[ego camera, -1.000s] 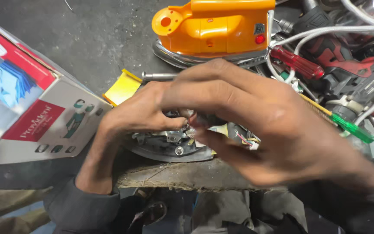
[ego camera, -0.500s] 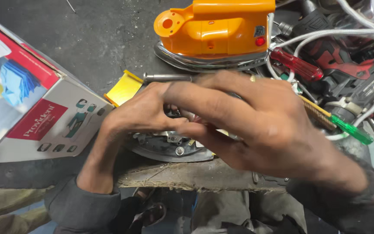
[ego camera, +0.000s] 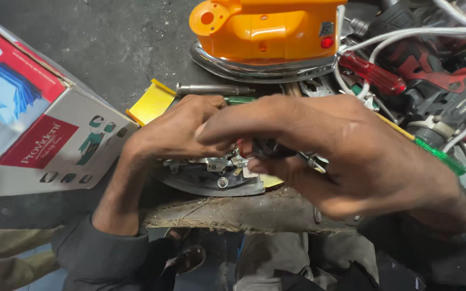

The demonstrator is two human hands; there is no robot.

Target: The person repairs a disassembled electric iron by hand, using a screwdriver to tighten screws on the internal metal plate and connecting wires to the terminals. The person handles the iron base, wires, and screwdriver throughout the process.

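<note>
The stripped iron base [ego camera: 211, 178], a dark metal soleplate with bare screws and terminals on top, lies at the near edge of your desk [ego camera: 109, 48], on a worn board [ego camera: 244, 213]. To its left leans a red and white cardboard box [ego camera: 39, 129]. Behind it stands an orange iron [ego camera: 268, 32], with a tangle of white cable [ego camera: 405, 37] and tools at its right. Your right hand [ego camera: 351, 156] covers the base's right end, fingers closed on a small dark part there; just what it is you cannot tell. Your left hand [ego camera: 173, 129] rests on the base's top, fingers curled and pinching at the same spot. A yellow pad [ego camera: 149, 102] lies just beyond your left hand, and a green-handled screwdriver [ego camera: 438, 156] lies past your right.
</note>
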